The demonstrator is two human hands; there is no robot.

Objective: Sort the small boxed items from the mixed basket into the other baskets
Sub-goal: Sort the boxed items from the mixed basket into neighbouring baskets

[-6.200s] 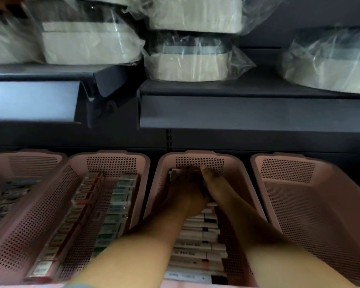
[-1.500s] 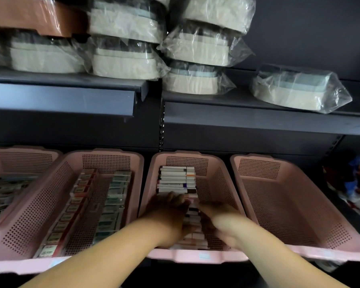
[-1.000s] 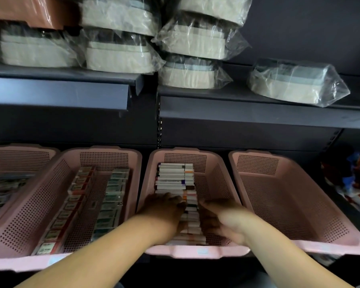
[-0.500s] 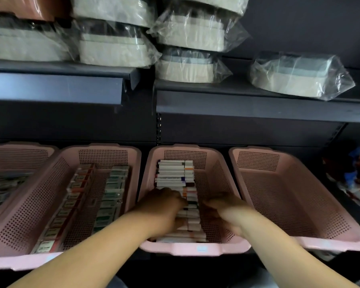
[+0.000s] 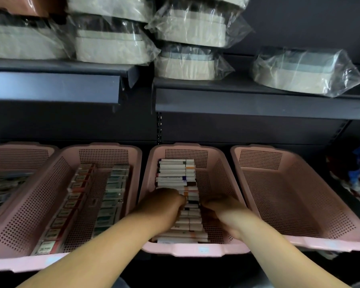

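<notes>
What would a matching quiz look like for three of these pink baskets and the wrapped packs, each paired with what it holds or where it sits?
Things: 1 rightmost basket; 2 third basket from left; 3 second basket from left; 4 wrapped packs.
States: A two rows of boxes; B on the upper shelf; C no boxes inside; D one row of white boxes.
Pairs: 1-C, 2-D, 3-A, 4-B.
</notes>
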